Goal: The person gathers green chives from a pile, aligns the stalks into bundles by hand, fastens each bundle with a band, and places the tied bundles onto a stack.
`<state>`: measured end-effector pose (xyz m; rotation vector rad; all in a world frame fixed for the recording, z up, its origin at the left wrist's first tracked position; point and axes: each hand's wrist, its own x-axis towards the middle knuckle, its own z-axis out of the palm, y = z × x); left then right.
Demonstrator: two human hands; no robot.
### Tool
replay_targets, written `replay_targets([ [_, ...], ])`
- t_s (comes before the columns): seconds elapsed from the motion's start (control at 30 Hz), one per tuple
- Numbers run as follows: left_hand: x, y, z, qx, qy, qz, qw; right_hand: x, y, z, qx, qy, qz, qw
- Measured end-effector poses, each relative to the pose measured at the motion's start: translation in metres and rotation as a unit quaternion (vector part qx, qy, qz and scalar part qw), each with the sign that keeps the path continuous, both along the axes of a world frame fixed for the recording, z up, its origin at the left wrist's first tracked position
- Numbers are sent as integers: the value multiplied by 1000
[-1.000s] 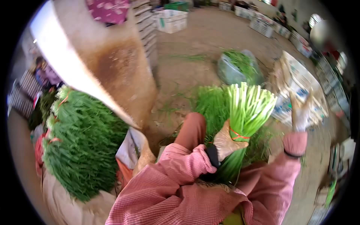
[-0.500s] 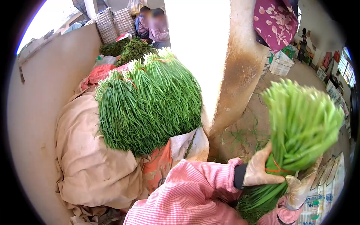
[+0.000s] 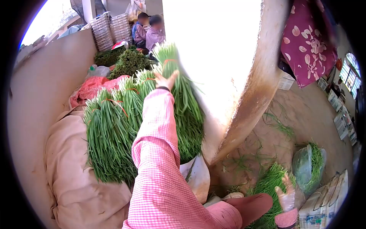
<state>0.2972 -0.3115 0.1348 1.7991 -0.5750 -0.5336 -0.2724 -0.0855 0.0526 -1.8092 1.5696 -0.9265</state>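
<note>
The banded green bundle (image 3: pixel 167 57) has moved from in front of the body over to the right-hand end of the row of bundles (image 3: pixel 110 141), pale ends pointing up, leaves hanging down. The left hand (image 3: pixel 166 80) is reaching up to it, thumb and fingers spreading across its near side just below the orange band (image 3: pixel 169 60); how firmly they're pressing, I can't tell. The row is sitting along the right edge of the tan cloth (image 3: pixel 84 164), and the pink checked sleeve (image 3: pixel 158 152) is crossing in front, hiding some leaves. Right beside the bundle, the white pillar (image 3: pixel 221 57) is blocking the way to the right. Behind the row, a red sheet (image 3: pixel 91 87) and darker greenery (image 3: pixel 131 63) are lying, with two people (image 3: pixel 153 36) sitting beyond. Down right, the right hand (image 3: pixel 286 195) is holding nothing, fingers spreading wide over loose greens (image 3: pixel 267 187), near a bagged pile (image 3: pixel 307 168) and a white crate (image 3: pixel 318 217).
</note>
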Motion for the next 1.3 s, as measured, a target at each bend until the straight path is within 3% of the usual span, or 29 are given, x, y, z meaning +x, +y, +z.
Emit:
replay_targets([
  [0.03, 2, -22, -61, 82, -176, -99, 976, 2, 5, -4, 13, 39, 12, 999],
  [0.07, -16, -12, -97, 261, -219, -243, 908, -1, 12, -16, 29, 20, -19, 999],
  [0.1, -36, 3, -125, 359, -309, -278, 836, -9, 22, -31, 46, 2, -49, 998],
  [0.17, -49, 2, -151, 352, -279, -240, 861, -42, 48, -46, 88, 74, -74, 991],
  [0.27, -46, 4, -150, 381, -253, -291, 840, -89, 101, -67, 131, 52, -164, 976],
  [0.37, -66, 21, -152, 343, -318, -209, 859, -154, 165, -88, 128, -49, -223, 965],
  [0.43, -100, 49, -194, 286, -341, -188, 876, -190, 217, -83, 85, 177, -243, 950],
  [0.47, -128, 77, -211, 302, -341, -256, 853, -210, 242, -96, 93, 172, -254, 947],
  [0.5, -150, 103, -251, 281, -346, -375, 813, -233, 273, -115, 115, 60, -371, 919],
  [0.53, -170, 129, -281, 242, -217, -580, 747, -247, 315, -129, 129, -55, -497, 856],
  [0.57, -201, 143, -326, 266, -188, -707, 628, -262, 356, -151, 30, -94, -457, 884],
  [0.6, -222, 155, -352, 192, -138, -788, 569, -235, 364, -123, 33, -140, -433, 890],
  [0.63, -269, 191, -303, 205, -5, -665, 718, -248, 404, -142, 40, 12, -509, 860],
  [0.67, -304, 199, -321, 105, 69, -630, 766, -202, 409, -99, 69, 47, -593, 801],
  [0.7, -335, 203, -288, 37, 226, -665, 711, -173, 403, -68, 115, 20, -661, 741],
  [0.73, -368, 210, -255, -4, 387, -682, 621, -167, 423, -68, 101, 52, -675, 729],
  [0.8, -443, 242, -180, -136, 267, -698, 651, -132, 456, -56, 138, 46, -756, 638],
  [0.83, -463, 244, -159, -71, 247, -738, 624, -117, 470, -59, 132, 30, -770, 623],
  [0.87, -494, 248, -162, -162, 176, -784, 573, -95, 485, -66, 98, -59, -793, 599],
  [0.9, -515, 251, -161, -267, 105, -797, 531, -77, 500, -92, 74, -55, -801, 591],
  [0.93, -532, 266, -138, -160, 107, -838, 510, -50, 507, -97, 78, -93, -805, 581],
  [1.0, -572, 278, -129, -152, 57, -880, 445, 2, 524, -112, 121, -147, -815, 547],
  [1.03, -592, 295, -130, -145, 14, -907, 396, 25, 540, -126, 103, -200, -833, 505],
  [1.1, -623, 330, -128, -127, 17, -924, 361, 60, 566, -137, 107, -282, -866, 400],
  [1.23, -653, 394, -125, -111, 47, -950, 288, 104, 619, -137, -9, -157, -953, 261],
  [1.27, -658, 403, -125, -107, 39, -957, 268, 106, 621, -116, -18, -95, -966, 238],
  [1.3, -661, 414, -125, -101, 35, -962, 250, 107, 627, -87, 55, 21, -964, 260],
])
